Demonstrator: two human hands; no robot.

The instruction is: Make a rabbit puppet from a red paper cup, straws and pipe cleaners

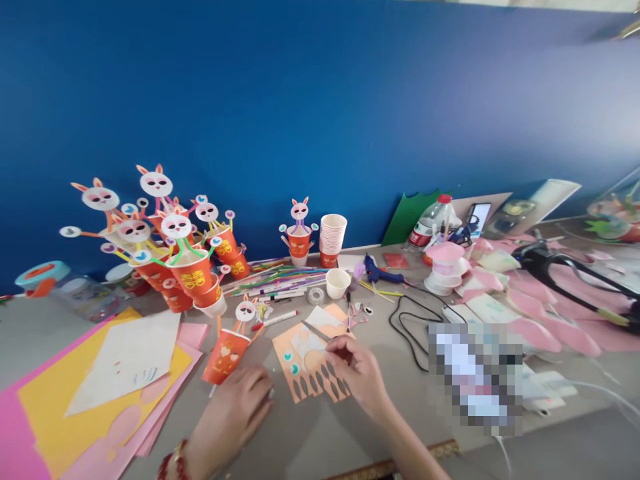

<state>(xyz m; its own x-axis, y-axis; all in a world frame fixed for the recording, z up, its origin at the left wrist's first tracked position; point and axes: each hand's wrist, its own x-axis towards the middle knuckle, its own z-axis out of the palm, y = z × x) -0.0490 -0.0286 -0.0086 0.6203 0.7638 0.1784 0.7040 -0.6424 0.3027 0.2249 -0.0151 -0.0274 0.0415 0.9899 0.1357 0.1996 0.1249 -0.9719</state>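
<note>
My left hand (239, 410) rests low over the grey table, fingers loosely bent and slightly apart, holding nothing I can see. Right beside it a red paper cup (227, 357) with a white rabbit head and paper arms stands tilted; whether my fingers touch it I cannot tell. My right hand (359, 373) is closed, thumb and fingers pinching a slim grey pointed tool (316, 331) that looks like tweezers. Under its tip lies an orange paper sheet (280, 343) with dark leaf-shaped pieces (313, 384), two teal-and-white discs (291, 363) and cut white paper (301, 341).
Several finished rabbit cups (194, 277) stand at the left, behind coloured paper sheets (125, 360). Pens and pipe cleaners (280, 280), a cup stack (333, 237), a tape roll (316, 295) and a blue glue gun (380, 270) with a black cord (395, 320) lie along the wall.
</note>
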